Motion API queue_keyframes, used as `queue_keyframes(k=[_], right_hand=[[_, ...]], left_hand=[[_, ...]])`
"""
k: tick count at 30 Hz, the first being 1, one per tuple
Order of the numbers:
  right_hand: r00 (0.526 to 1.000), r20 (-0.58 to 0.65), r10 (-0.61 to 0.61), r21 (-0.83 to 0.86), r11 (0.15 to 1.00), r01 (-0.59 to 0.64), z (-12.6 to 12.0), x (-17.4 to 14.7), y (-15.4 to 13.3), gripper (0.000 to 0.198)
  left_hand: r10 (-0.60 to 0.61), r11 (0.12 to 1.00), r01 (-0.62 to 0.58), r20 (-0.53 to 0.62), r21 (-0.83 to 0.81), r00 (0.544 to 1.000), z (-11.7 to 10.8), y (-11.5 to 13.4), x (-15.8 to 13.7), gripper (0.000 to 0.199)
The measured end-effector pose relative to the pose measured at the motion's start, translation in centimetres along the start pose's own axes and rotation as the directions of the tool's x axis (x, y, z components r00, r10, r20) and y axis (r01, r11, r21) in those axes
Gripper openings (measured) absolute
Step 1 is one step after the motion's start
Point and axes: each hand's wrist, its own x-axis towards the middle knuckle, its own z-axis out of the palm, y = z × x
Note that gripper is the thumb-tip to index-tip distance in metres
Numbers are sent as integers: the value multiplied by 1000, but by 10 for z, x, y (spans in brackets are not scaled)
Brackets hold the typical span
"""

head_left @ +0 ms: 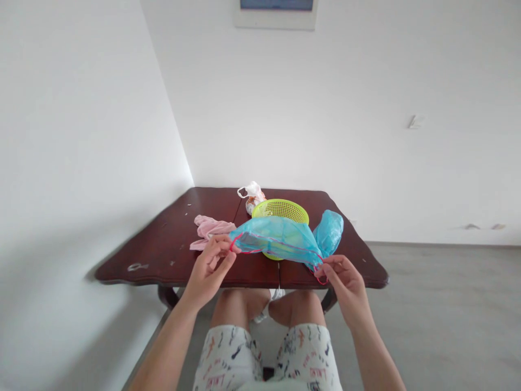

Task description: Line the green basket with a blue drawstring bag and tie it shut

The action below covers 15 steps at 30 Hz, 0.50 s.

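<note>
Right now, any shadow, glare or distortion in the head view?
Head view: diffuse shadows on the smooth white left wall; pale sheen, no harsh glare, on the red-drawstring translucent blue plastic bag. Head view again: wide-angle stretch toward the edges.

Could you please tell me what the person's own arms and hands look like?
The left hand and right hand are ungloved, with slender fingers and no visible rings. Both forearms are bare, without sleeves, watch or bracelet in view.
</note>
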Motion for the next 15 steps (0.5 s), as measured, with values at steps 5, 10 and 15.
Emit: queue_keyframes(k=[5, 10, 15], right_hand=[[965, 107, -238, -13, 970, 241, 19, 43, -56, 22], [900, 212, -382, -59, 914, 402, 46, 115, -103, 27], [821, 429, -377, -181, 855, 487, 75, 178, -145, 30]], left_hand=[[225, 974, -225, -3, -38, 974, 12, 20, 56, 22], [338, 893, -242, 209, -381, 918, 40, 43, 143, 52], [227, 932, -101, 342, -349, 912, 76, 64, 214, 86]])
